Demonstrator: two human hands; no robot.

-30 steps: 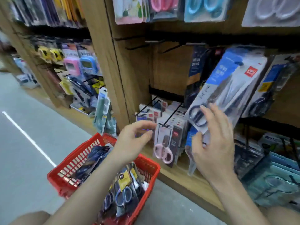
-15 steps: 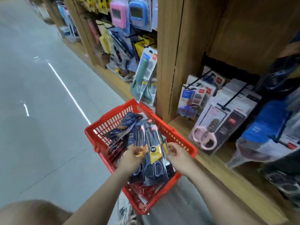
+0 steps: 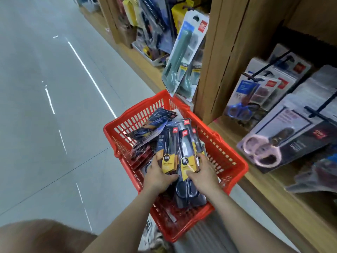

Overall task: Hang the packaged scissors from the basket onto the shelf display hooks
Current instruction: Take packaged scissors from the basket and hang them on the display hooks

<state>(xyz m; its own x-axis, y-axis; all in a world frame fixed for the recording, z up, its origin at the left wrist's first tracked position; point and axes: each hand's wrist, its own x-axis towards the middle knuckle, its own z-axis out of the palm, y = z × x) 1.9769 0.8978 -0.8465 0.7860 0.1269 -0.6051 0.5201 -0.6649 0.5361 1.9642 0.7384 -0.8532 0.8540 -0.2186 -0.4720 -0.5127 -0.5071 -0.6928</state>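
Two scissors packs (image 3: 169,143) in left hand (image 3: 159,177) and right hand (image 3: 203,175)

Head-worn view, close, down onto basket (image 3: 135,111)

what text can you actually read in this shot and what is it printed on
"黑刃": black circle on the yellow label of the left scissors pack, gripped by the left hand.
"黑刃": same circle on the right scissors pack, gripped by the right hand.
Red logo squares on these packs and on the green pack: too blurred to read.
Print on the pink scissors pack: too blurred to read.
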